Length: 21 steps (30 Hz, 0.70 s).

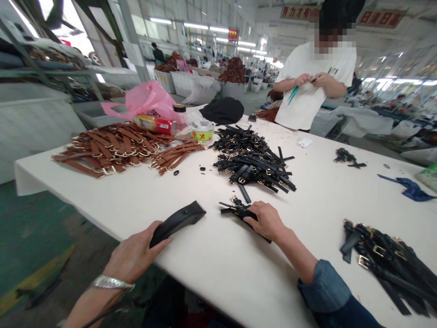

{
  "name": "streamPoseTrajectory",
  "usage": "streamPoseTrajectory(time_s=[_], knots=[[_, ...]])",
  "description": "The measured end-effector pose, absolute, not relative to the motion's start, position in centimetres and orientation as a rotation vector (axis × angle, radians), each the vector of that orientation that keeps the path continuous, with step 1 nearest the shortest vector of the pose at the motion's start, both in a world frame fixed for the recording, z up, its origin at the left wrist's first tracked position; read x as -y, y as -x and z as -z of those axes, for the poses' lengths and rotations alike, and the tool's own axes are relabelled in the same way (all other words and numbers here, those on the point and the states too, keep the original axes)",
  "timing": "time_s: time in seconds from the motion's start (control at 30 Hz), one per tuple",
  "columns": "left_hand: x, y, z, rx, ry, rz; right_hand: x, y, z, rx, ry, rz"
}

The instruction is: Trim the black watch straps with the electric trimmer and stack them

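In my left hand (134,253) is a black, curved, handheld tool shaped like a hair clipper (179,222), its blunt end pointing right above the table's near edge. My right hand (268,221) is closed on a small bunch of black buckle straps (235,208) lying on the tabletop. Gold buckles show at the bunch's far end; the palm hides its middle. Beyond it lies a large heap of black straps (252,159) with gold buckles. Another bundle of black straps (385,257) rests to the right of my right arm.
Brown buckle straps (116,148) are piled at the table's (205,282) left, before a pink plastic bag (146,100) and a jar (179,111). A black cap (223,110) lies at the back. Across the table stands a person (314,86) handling something small. Blue cloth (411,187) lies right.
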<state>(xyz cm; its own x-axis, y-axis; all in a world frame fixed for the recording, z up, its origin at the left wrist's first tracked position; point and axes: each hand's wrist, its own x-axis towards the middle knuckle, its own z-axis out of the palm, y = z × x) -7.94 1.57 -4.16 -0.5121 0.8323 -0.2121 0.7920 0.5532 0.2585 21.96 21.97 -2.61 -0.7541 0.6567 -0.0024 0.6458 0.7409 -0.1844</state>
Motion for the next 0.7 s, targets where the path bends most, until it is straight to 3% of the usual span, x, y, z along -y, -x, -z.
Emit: streamPoseTrajectory(time_s=[0.2, 0.47, 0.7], knots=[[-1.3, 7.8, 4.7, -2.426, -1.365, -0.186, -24.9, -20.4, 3.5, 2.688, 1.013, -0.232], [-1.4, 7.8, 4.6, -2.432, -1.366, -0.178, -34.8, -15.8, 2.4, 2.826, 1.074, 0.342], [-1.3, 7.7, 4.5, -2.449, -1.342, -0.180, -38.0, -13.8, 2.6, 2.851, 1.055, 0.367]])
